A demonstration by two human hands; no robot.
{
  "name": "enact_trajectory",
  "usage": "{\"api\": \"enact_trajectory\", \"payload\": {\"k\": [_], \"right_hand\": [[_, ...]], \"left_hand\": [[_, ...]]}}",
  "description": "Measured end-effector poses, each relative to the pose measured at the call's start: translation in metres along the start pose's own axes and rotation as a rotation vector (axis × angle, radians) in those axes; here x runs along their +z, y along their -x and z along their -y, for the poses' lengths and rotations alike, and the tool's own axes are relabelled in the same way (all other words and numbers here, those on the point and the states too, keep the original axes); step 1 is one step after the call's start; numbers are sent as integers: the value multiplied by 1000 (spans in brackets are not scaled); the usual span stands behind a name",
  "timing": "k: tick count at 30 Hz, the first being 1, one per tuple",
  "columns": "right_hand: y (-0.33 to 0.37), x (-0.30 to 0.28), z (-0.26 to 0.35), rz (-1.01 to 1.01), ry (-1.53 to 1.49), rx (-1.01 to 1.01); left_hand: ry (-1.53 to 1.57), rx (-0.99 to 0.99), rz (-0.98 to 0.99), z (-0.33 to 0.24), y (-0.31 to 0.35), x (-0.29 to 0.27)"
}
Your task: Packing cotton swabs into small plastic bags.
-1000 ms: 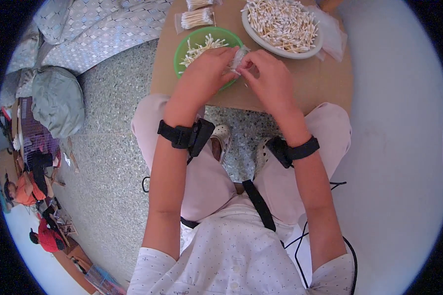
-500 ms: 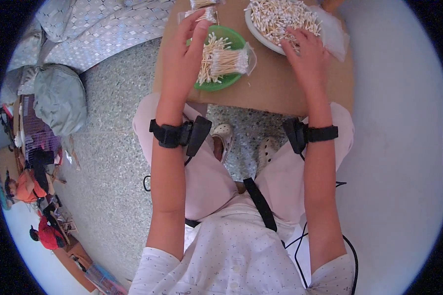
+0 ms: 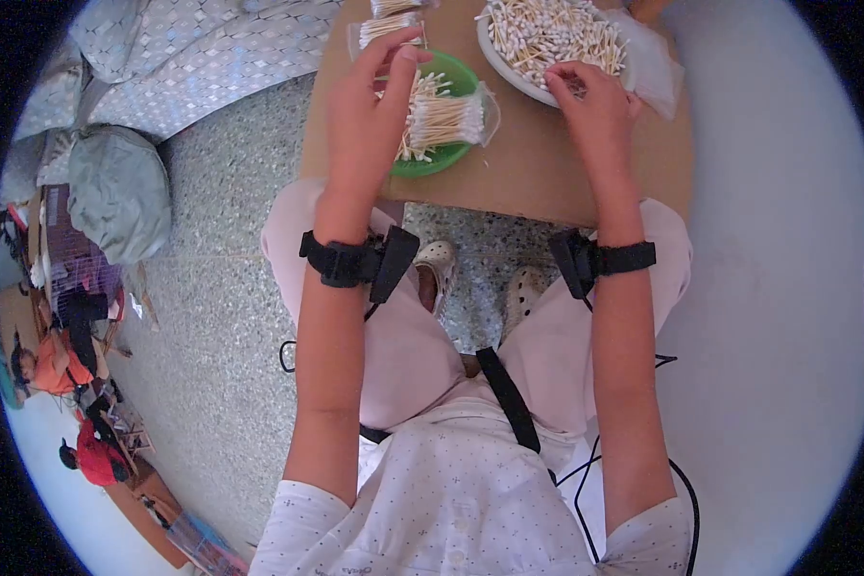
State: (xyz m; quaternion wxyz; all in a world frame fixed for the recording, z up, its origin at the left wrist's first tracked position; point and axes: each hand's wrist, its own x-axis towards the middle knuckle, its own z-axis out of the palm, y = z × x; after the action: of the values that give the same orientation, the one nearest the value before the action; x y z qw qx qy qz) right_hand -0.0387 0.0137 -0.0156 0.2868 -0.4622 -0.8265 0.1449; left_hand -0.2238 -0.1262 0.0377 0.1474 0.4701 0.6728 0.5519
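Observation:
My left hand (image 3: 370, 115) hovers over the left side of a green bowl (image 3: 463, 72), its fingers slightly bent and apart, with nothing visible in them. Loose cotton swabs (image 3: 432, 86) lie in the bowl. On top of them rests a clear bag of cotton swabs (image 3: 446, 122), its open end hanging past the right rim. My right hand (image 3: 597, 110) is at the near edge of a white bowl (image 3: 494, 60) heaped with cotton swabs (image 3: 552, 34). Its thumb and forefinger are pinched together; whatever they hold is too small to make out.
Both bowls stand on a brown cardboard tabletop (image 3: 523, 168). Filled swab bags (image 3: 384, 27) lie beyond my left hand, and clear plastic bags (image 3: 658, 77) right of the white bowl. A pale wall (image 3: 778, 240) rises at right. Two people sit far left, near a grey sack (image 3: 115, 197).
My right hand's fingers have drawn back from the swab heap toward the bowl's edge and closed into a pinch. My left hand has shifted slightly right, its fingers more bent.

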Motion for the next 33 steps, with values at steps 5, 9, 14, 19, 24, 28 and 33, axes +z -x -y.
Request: {"api": "enact_trajectory", "payload": {"k": [5, 9, 14, 19, 24, 28, 33], "right_hand": [[-3, 4, -8, -78, 72, -132], [-9, 4, -11, 20, -2, -59], [-7, 7, -11, 2, -136, 3], [-8, 8, -11, -20, -206, -50], [-9, 9, -12, -8, -224, -50], [-7, 9, -6, -108, -234, -11], [-2, -9, 12, -290, -242, 17]], "left_hand": [[9, 19, -33, -3, -1, -2], [-56, 39, -37, -5, 0, -1], [-45, 89, -73, -1, 0, 0], [-139, 102, -15, 0, -1, 0], [-75, 103, -11, 1, -1, 2], [-63, 59, -22, -8, 1, 3], [-111, 138, -38, -5, 0, 7]]}}
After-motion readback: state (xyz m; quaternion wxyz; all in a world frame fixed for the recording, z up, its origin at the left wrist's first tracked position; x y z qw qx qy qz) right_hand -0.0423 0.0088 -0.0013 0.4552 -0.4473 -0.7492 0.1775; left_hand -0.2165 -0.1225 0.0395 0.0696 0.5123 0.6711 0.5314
